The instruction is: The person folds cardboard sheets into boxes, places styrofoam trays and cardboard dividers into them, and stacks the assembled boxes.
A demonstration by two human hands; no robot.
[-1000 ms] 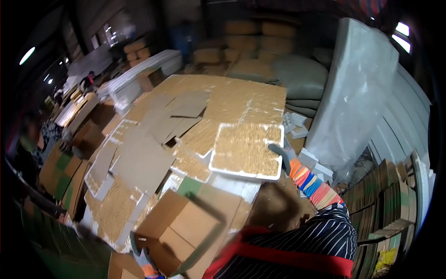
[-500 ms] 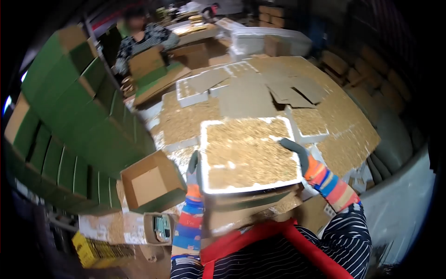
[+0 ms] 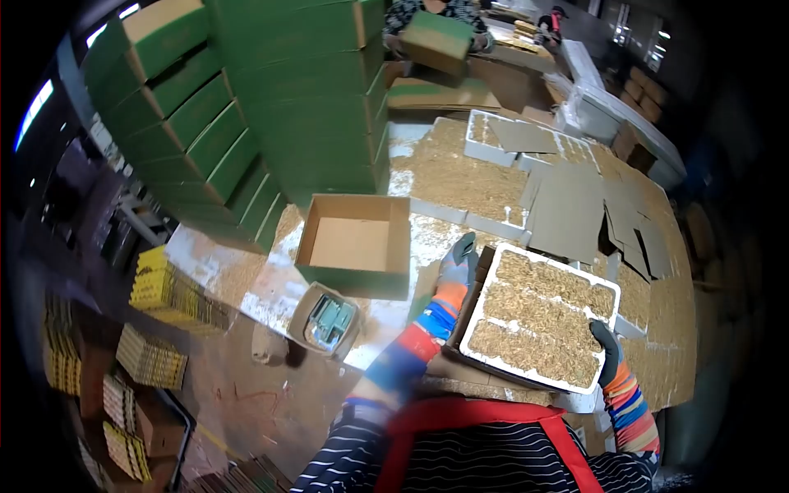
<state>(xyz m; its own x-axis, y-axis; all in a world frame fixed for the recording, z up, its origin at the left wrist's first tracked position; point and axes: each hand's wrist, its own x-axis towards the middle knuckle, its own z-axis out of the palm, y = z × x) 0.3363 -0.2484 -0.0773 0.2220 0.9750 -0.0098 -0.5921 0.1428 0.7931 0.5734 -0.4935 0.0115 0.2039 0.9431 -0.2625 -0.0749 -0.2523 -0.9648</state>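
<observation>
A white foam tray (image 3: 538, 320) filled with coarse tan shavings sits tilted over a cardboard carton (image 3: 470, 322), whose dark side shows along the tray's left edge. My right hand (image 3: 606, 353), in a dark-fingered glove, grips the tray's right rim with the thumb on top. Beside the carton's left wall is my left hand (image 3: 459, 264), gloved, fingers stretched out and apart from the tray; whether it touches the carton I cannot tell. Left of that hand stands an open green-sided carton (image 3: 353, 234) with a bare brown inside.
Tall stacks of green cartons (image 3: 304, 107) rise at the left. A small box with green items (image 3: 329, 320) stands at the table's near edge. Flat cardboard sheets (image 3: 567, 209) lie across shavings-filled trays. Yellow stacks (image 3: 164, 287) sit low left. A co-worker handles a green carton (image 3: 436, 41) opposite.
My view has turned left. The tray has moved down onto the carton and tilted. My left hand has come off the tray's left side; my right hand still grips it.
</observation>
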